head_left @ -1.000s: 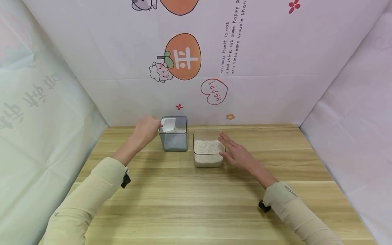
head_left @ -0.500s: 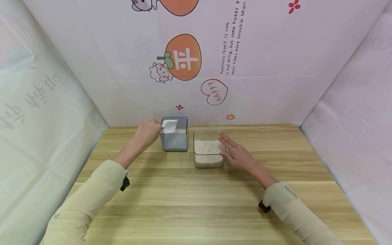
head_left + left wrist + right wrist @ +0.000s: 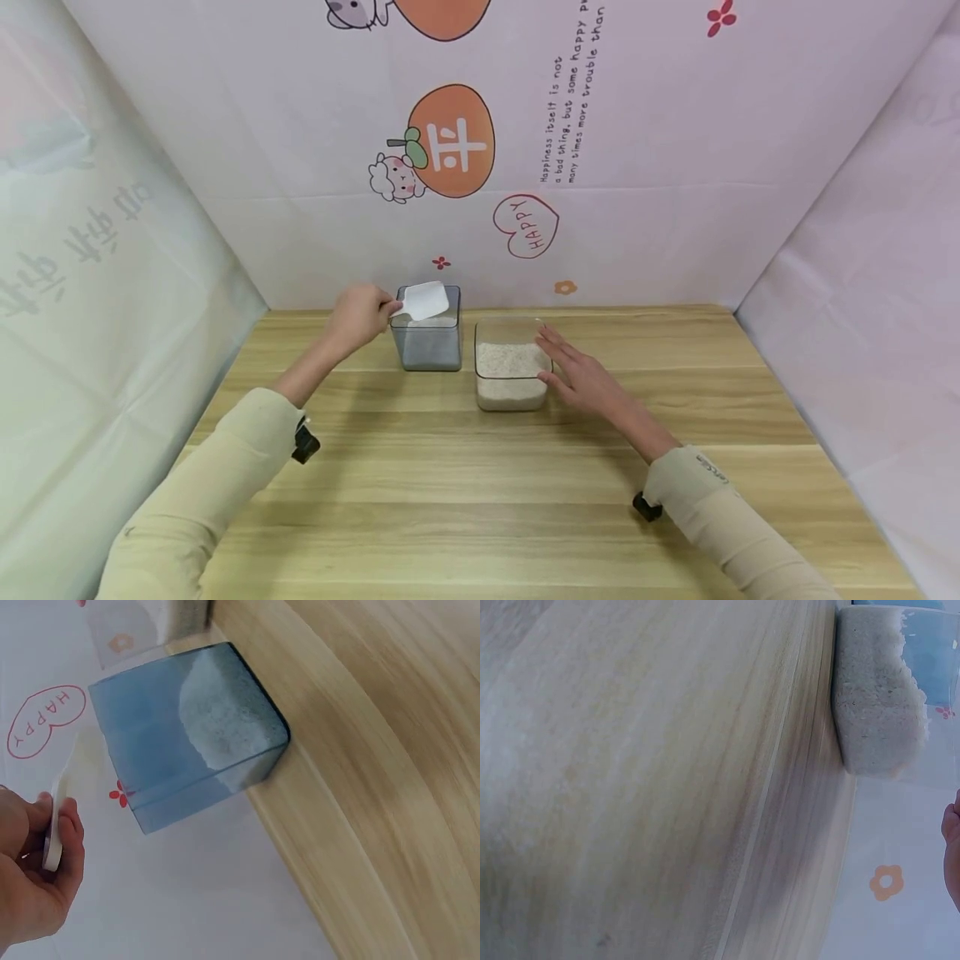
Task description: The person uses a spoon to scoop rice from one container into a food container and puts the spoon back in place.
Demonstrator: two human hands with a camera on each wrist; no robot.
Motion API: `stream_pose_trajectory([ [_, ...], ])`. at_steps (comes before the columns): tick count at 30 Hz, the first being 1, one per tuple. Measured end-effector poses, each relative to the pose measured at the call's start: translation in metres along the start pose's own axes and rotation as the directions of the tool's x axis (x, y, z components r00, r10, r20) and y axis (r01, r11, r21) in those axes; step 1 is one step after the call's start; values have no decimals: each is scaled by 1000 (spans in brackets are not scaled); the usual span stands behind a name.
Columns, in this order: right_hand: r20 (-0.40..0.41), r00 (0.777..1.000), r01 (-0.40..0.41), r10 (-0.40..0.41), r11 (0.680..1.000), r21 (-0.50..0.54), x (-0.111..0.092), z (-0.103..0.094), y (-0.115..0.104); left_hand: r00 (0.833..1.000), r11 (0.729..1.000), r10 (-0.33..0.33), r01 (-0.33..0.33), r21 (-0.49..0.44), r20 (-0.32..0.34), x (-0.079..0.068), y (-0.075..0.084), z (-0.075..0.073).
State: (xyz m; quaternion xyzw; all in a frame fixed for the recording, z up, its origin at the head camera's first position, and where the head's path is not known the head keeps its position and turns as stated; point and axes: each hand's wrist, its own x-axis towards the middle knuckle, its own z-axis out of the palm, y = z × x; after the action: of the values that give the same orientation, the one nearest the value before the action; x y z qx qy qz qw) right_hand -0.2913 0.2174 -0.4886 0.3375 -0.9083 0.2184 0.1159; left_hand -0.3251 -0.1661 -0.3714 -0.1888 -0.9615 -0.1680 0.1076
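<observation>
My left hand [image 3: 360, 315] pinches the handle of a white scoop [image 3: 427, 301], held over the top of a blue-tinted square container [image 3: 431, 357]. In the left wrist view, thumb and fingers close round the handle, and pale rice-like grains show through the blue container [image 3: 139, 739]. The scoop looks bare, though its bowl is seen only from above. My right hand [image 3: 581, 375] rests its fairly straight fingers on the right side of a clear square container [image 3: 512, 378]. Pale grains [image 3: 877, 694] fill that container's lower part, as the right wrist view shows.
Both containers stand near the back of a wooden table [image 3: 465, 492], the clear one right of the blue one and a little nearer. A printed white backdrop [image 3: 660, 208] rises directly behind them. White cloth sides [image 3: 112, 275] border the table left and right.
The scoop has come up from inside the blue container to above its rim, its bowl turning flatter. My left hand has risen slightly; the right hand and both containers stay put.
</observation>
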Motion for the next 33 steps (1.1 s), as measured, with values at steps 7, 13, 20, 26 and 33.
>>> stream_pose_trajectory([
  [7, 5, 1000, -9, 9, 1000, 3, 1, 1, 2, 992, 976, -70, 90, -199, 105, 0, 4, -4],
  [13, -10, 1000, 10, -11, 1000, -5, 1, 1, 2, 992, 982, -35, 57, -181, 124, 1, 12, -3],
  [20, 5, 1000, -2, 2, 1000, -11, 0, 2, 3, 989, 992, 84, -71, -109, 119, 5, 26, 2],
  [26, 12, 1000, -10, 10, 1000, 3, 0, 2, 3, 984, 989, 113, -97, -115, 140, 8, 40, 5],
  [33, 9, 1000, -12, 12, 1000, 3, 0, 2, 3, 974, 987, 151, -139, -83, 167, 14, 50, 11],
])
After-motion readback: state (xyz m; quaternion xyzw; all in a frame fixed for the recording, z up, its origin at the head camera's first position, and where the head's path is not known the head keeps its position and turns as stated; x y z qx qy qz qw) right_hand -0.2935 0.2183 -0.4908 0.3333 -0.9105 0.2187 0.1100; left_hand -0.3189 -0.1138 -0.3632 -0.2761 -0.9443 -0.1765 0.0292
